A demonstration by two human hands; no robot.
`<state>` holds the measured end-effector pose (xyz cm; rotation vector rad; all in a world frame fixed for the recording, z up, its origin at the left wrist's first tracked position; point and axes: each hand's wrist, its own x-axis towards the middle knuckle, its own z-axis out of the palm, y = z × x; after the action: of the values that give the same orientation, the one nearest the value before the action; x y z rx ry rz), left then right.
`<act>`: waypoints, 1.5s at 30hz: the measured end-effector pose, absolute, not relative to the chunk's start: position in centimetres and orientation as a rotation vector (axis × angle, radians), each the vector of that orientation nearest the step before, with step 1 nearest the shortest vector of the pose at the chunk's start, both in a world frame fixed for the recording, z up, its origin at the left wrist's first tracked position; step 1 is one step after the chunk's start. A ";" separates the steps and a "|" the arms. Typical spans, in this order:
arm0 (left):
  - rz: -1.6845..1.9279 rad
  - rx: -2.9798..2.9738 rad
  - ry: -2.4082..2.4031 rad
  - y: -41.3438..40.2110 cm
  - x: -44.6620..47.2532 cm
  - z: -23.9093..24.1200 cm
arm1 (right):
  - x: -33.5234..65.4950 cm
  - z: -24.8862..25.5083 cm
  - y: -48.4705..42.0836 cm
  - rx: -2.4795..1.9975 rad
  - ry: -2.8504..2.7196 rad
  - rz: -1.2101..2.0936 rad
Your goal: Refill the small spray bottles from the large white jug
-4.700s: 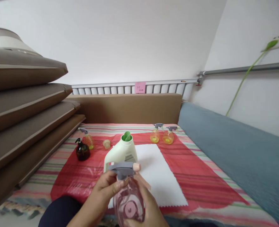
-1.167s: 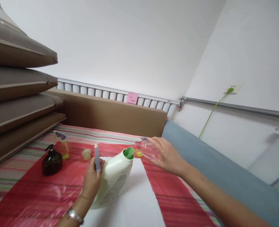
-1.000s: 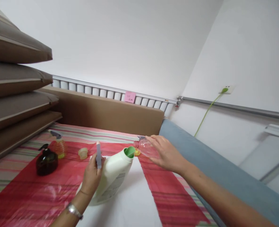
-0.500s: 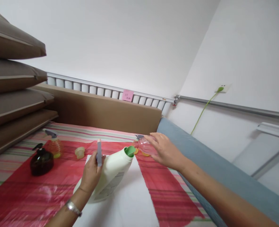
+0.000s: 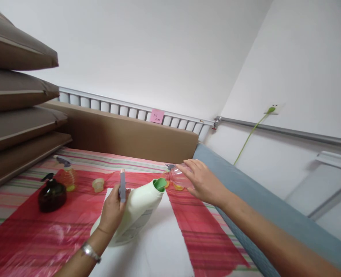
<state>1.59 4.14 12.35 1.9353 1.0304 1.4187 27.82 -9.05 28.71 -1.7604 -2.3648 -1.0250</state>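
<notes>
My left hand (image 5: 112, 209) is closed around a pale green detergent bottle (image 5: 141, 206) that leans to the right, its green pouring spout (image 5: 159, 185) facing up. A slim grey piece that looks like a spray head (image 5: 122, 187) sticks up from the same hand. In my right hand (image 5: 205, 181) is a clear plastic bottle (image 5: 178, 176), tipped nearly level, with its neck at the spout's mouth. Whether liquid is flowing I cannot make out. Behind the clear bottle a grey-topped bottle (image 5: 170, 167) is mostly hidden. White paper (image 5: 159, 246) lies under the detergent bottle.
To the left stand a dark pump bottle (image 5: 52, 195), a clear spray bottle (image 5: 69, 177) and a pale cap (image 5: 98, 185) on red plastic sheeting (image 5: 43, 234). Stacked brown cushions (image 5: 17, 88) rise at far left. A brown board (image 5: 124, 132) and blue padding (image 5: 239, 192) border the surface.
Both hands keep their holds, and the clear bottle stays at the spout. The whole view has shifted very slightly; little else differs.
</notes>
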 end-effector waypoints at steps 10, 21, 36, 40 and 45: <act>1.425 1.938 1.012 4.2 1.6 12.4 | 27.3 29.3 -9.1 -1.748 -2.375 -1.068; 1.407 1.940 1.016 4.2 1.7 12.3 | 27.1 29.9 -9.1 -1.761 -2.414 -1.104; 1.419 1.939 1.008 4.3 1.7 12.4 | 26.5 31.0 -9.1 -1.766 -2.464 -1.173; 1.427 1.933 0.997 4.3 1.6 12.4 | 26.4 31.1 -9.0 -1.748 -2.473 -1.175; 1.428 1.937 1.009 4.5 1.6 12.2 | 26.4 30.9 -8.7 -1.705 -2.496 -1.224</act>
<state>1.57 4.46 12.19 1.9372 1.0087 1.4283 26.39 -8.74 30.89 -1.7053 -2.4956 -1.2238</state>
